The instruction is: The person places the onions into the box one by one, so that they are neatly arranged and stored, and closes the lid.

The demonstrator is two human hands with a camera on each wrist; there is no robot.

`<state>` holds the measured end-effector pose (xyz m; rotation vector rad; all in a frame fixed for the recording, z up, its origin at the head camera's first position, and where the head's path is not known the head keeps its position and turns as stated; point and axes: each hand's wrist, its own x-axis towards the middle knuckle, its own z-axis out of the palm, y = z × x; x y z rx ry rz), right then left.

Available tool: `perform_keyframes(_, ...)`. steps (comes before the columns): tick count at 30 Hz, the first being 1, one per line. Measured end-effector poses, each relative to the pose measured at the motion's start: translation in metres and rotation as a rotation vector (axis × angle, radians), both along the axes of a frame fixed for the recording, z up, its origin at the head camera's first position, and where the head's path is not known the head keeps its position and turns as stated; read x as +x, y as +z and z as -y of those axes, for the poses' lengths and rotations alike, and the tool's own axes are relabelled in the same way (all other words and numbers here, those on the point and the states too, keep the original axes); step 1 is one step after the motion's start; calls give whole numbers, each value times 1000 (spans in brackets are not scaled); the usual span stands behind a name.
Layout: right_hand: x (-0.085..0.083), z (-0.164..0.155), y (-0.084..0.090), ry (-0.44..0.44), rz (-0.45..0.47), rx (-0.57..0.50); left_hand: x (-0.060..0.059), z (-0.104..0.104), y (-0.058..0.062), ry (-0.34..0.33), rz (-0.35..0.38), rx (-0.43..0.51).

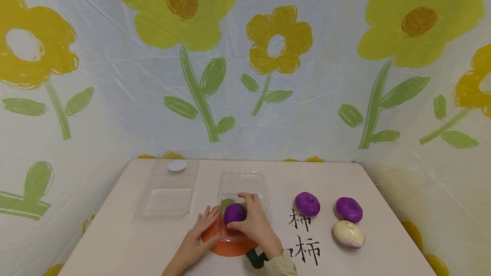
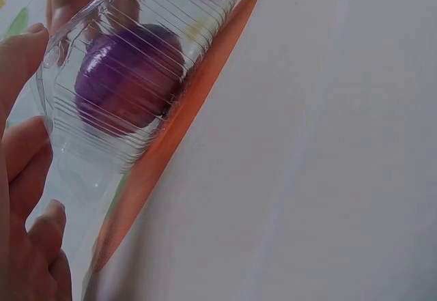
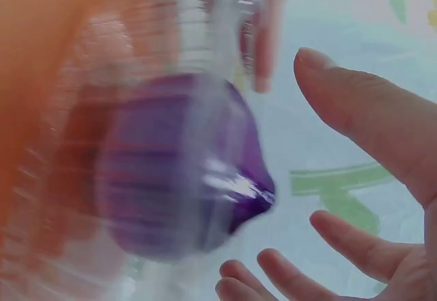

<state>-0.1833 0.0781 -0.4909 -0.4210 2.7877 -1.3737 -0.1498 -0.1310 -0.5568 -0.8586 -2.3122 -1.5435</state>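
A purple turnip [image 1: 234, 214] sits in a clear plastic clamshell box [image 1: 241, 182] whose lid lies back, away from me. My left hand [image 1: 197, 237] rests along the box's left side with fingers extended. The right hand [image 1: 258, 220] is around the turnip's upper right in the head view. In the right wrist view, the thumb and fingers of my right hand [image 3: 375, 178] are spread apart from the turnip [image 3: 184, 171], whose pointed end faces the hand. Ribbed plastic covers part of the turnip [image 2: 130, 79] in the left wrist view.
Two purple turnips [image 1: 307, 204] [image 1: 349, 209] and a cream-coloured one [image 1: 348, 234] lie on the table at the right. Another clear box [image 1: 168, 201] stands opened at the left, with a white oval label [image 1: 177, 165]. An orange printed shape [image 1: 230, 248] lies under the near box.
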Motion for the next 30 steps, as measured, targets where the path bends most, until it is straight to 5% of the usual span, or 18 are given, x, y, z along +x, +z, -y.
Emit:
perform_keyframes(7,4,-18,19,20,-20,-156,0,0,0,-25,-24,2)
perform_keyframes(19,2,-60,32,-94,-441,-411,-14,4,-31,44,-85,-27)
perform_keyframes(24,7,-79,40,-207,-424,-477,-14,5,-31,36,-59,-20)
perform_keyframes(30,2,-109,25,-320,-432,-492,-15,5,-30,35,-53,-26)
